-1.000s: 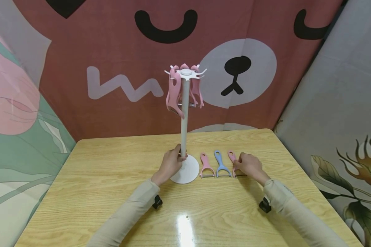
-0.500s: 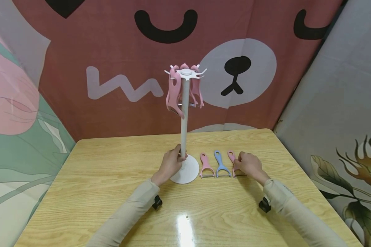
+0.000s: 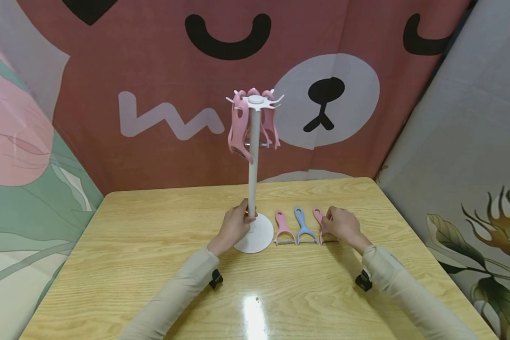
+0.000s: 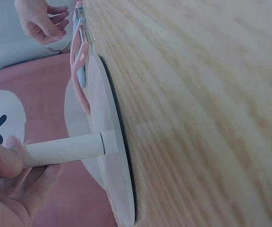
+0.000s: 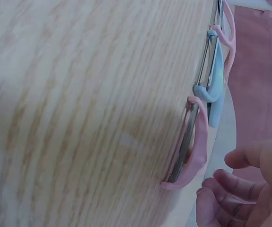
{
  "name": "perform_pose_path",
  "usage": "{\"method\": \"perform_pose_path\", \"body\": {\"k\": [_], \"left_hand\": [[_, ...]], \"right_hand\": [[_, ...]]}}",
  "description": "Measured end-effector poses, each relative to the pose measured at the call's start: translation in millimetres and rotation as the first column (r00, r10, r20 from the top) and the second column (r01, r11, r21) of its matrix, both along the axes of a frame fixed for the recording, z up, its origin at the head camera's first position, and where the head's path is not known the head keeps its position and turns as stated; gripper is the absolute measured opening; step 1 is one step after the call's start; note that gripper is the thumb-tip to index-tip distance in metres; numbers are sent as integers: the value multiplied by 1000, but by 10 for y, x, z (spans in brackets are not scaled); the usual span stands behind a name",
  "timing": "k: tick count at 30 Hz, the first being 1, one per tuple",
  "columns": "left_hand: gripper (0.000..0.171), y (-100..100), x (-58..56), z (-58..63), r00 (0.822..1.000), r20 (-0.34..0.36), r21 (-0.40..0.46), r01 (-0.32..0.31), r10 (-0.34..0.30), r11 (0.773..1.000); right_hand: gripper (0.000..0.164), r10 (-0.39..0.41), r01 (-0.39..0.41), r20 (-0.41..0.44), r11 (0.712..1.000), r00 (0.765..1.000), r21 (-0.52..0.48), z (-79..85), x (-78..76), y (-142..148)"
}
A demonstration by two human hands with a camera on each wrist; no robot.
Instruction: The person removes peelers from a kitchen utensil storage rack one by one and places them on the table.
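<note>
My left hand (image 3: 233,225) grips the lower pole of a white hanging stand (image 3: 254,182), just above its round base (image 3: 261,238). In the left wrist view, thumb and fingers wrap the pole (image 4: 65,151). Several pink peelers (image 3: 239,125) hang from the hooks at the top. To the right of the base lie a pink peeler (image 3: 282,221), a blue peeler (image 3: 301,218) and a second pink peeler (image 3: 318,215). My right hand (image 3: 344,226) hovers beside that last one; in the right wrist view its loosely bent fingers (image 5: 230,187) and thumb stand apart, off the peeler (image 5: 201,146).
The stand and peelers are on a wood-grain table (image 3: 153,226). Behind it hangs a red printed cloth (image 3: 174,160), with a pale flowered cloth (image 3: 463,141) at the right side. Unfilled hooks (image 3: 276,100) point right from the stand's top.
My right hand has shifted slightly up and away at the right pink peeler, showing a little more of it. My left hand, the stand and the peelers stay put.
</note>
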State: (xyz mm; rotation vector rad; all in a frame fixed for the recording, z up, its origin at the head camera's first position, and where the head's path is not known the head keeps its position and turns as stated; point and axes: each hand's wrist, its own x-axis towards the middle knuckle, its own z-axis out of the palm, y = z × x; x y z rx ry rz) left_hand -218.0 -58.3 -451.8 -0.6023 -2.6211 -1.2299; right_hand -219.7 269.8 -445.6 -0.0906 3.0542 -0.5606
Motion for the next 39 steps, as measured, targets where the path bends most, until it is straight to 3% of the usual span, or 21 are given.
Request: {"method": "perform_pose_path", "body": {"k": [11, 16, 21, 27, 39], "left_hand": [[25, -30, 25, 66, 996, 80, 51, 26, -30, 998], [27, -25, 16, 64, 997, 80, 56, 17, -22, 998], [21, 2, 4, 44, 999, 36, 66, -11, 9, 998], [14, 51, 19, 53, 998, -40, 9, -57, 57, 998], [10, 78, 51, 53, 994, -70, 11, -85, 86, 996]], "right_hand": [[18, 40, -45, -111, 998, 993, -41, 77, -25, -23], [19, 49, -57, -141, 997, 989, -53, 128, -45, -47], [17, 75, -85, -173, 995, 982, -51, 191, -53, -71], [15, 112, -128, -203, 989, 973, -69, 266, -50, -113], [12, 166, -202, -258, 972, 952, -118, 423, -36, -227]]}}
